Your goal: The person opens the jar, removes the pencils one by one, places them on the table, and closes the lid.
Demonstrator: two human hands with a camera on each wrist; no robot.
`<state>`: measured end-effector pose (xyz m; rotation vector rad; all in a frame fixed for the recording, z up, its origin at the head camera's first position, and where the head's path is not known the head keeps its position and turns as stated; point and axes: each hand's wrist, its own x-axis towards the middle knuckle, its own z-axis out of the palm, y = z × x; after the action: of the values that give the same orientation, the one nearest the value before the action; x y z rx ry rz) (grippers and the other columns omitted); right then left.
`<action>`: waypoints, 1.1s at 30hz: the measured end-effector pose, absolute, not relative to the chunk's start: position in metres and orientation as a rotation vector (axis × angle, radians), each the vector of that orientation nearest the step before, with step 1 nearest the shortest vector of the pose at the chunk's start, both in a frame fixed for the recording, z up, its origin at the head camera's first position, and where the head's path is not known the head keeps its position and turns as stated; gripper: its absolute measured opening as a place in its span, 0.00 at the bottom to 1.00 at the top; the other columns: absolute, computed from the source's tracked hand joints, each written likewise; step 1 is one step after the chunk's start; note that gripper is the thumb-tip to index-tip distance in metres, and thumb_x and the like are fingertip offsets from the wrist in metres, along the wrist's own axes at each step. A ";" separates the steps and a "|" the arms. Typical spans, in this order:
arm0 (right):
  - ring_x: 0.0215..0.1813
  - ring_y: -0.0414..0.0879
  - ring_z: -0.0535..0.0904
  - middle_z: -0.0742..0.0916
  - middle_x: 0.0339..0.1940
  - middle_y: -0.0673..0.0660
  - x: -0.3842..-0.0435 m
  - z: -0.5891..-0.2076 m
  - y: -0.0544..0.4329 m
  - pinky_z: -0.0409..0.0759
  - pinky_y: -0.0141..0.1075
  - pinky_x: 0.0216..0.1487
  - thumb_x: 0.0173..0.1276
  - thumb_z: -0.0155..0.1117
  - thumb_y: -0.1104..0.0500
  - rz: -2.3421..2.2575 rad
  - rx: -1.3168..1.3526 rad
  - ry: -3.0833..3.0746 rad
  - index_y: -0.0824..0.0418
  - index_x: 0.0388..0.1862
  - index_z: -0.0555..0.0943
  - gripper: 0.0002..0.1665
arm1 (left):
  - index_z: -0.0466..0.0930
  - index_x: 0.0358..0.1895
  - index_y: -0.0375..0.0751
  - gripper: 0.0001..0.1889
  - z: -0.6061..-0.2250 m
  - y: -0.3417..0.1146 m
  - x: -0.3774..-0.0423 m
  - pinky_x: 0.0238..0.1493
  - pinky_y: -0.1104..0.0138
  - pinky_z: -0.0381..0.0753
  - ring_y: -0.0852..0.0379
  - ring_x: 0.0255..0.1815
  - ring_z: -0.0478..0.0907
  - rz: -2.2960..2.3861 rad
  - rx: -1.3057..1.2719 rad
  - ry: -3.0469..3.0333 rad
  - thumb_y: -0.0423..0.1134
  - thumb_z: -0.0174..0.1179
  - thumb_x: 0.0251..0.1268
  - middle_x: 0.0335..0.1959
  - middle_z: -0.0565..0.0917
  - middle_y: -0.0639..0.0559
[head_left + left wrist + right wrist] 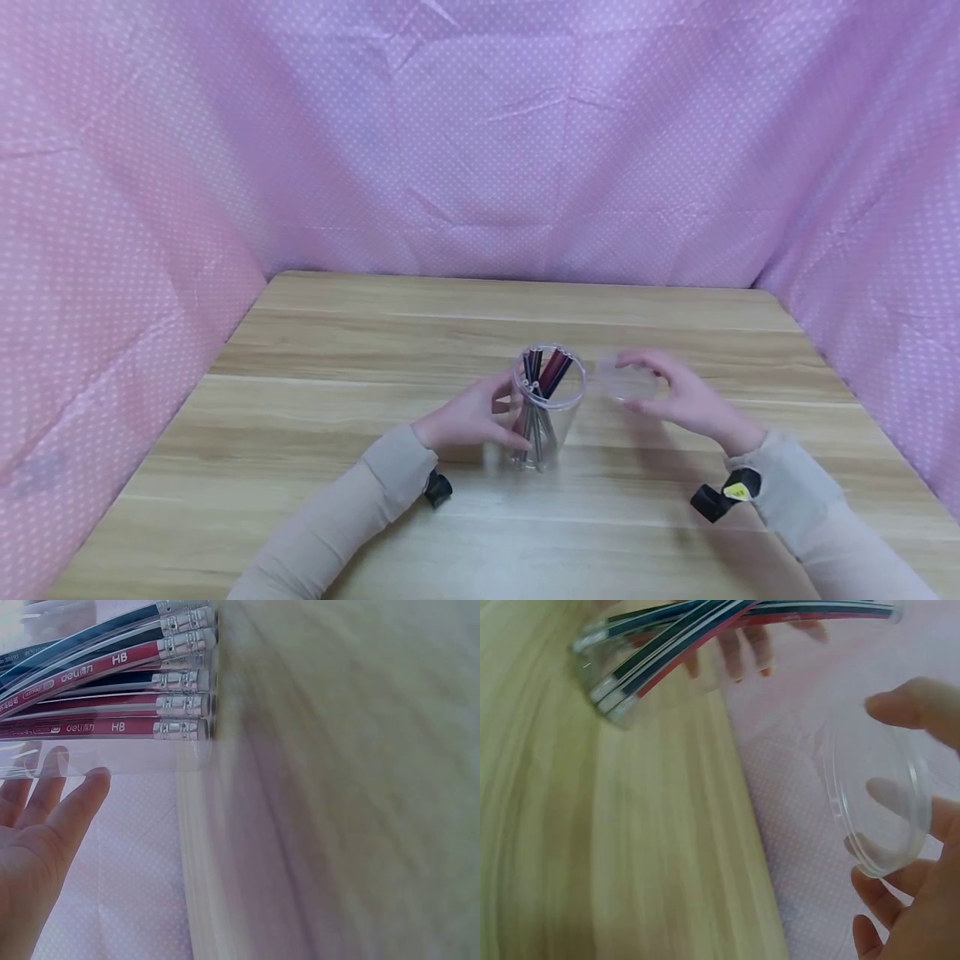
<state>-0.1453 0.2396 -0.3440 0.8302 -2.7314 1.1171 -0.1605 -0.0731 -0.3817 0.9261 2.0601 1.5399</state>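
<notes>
A clear plastic jar (566, 417) of pencils is toward the middle of the table, with no lid on its top. My left hand (474, 414) holds it from the left, thumb in front and fingers reaching round behind. Inside, several red and dark pencils (112, 727) lean at different angles; their eraser ends point to the jar's bottom. To the jar's right, my right hand (682, 397) pinches a round clear lid (877, 795) by its rim, tilted up on edge in the right wrist view. The lid is apart from the jar.
The wooden table (360, 333) has a light grain. Pink dotted cloth (480, 150) hangs behind it and along both sides. Each wrist wears a small black camera (723, 496).
</notes>
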 end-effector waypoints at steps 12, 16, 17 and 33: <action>0.53 0.62 0.75 0.81 0.53 0.66 -0.154 -0.367 0.233 0.75 0.57 0.53 0.52 0.74 0.56 0.891 0.793 -2.866 0.65 0.53 0.77 0.30 | 0.57 0.72 0.48 0.49 -0.381 -0.075 -0.161 0.69 0.59 0.68 0.49 0.69 0.65 1.532 0.907 2.074 0.33 0.74 0.43 0.70 0.65 0.52; 0.57 0.64 0.73 0.80 0.54 0.67 -0.156 -0.373 0.226 0.72 0.60 0.58 0.51 0.74 0.54 0.768 0.797 -2.895 0.64 0.52 0.78 0.30 | 0.57 0.72 0.48 0.49 -0.379 -0.075 -0.159 0.69 0.59 0.68 0.49 0.69 0.65 1.531 0.904 2.088 0.33 0.74 0.43 0.70 0.65 0.52; 0.58 0.65 0.73 0.80 0.55 0.67 -0.156 -0.375 0.225 0.71 0.61 0.59 0.51 0.74 0.54 0.759 0.796 -2.900 0.64 0.52 0.78 0.30 | 0.57 0.72 0.49 0.49 -0.379 -0.075 -0.159 0.69 0.60 0.68 0.49 0.69 0.65 1.528 0.897 2.092 0.33 0.75 0.43 0.70 0.65 0.53; 0.58 0.59 0.74 0.78 0.58 0.64 -0.158 -0.394 0.204 0.74 0.57 0.60 0.55 0.69 0.41 0.615 0.870 -3.054 0.62 0.63 0.72 0.41 | 0.56 0.72 0.49 0.49 -0.381 -0.074 -0.157 0.67 0.63 0.70 0.49 0.69 0.66 1.527 0.909 2.074 0.33 0.74 0.44 0.71 0.64 0.51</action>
<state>-0.1577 0.2044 -0.3945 0.8702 -3.0536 0.6154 -0.1570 -0.0739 -0.3807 0.9086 2.0745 1.5268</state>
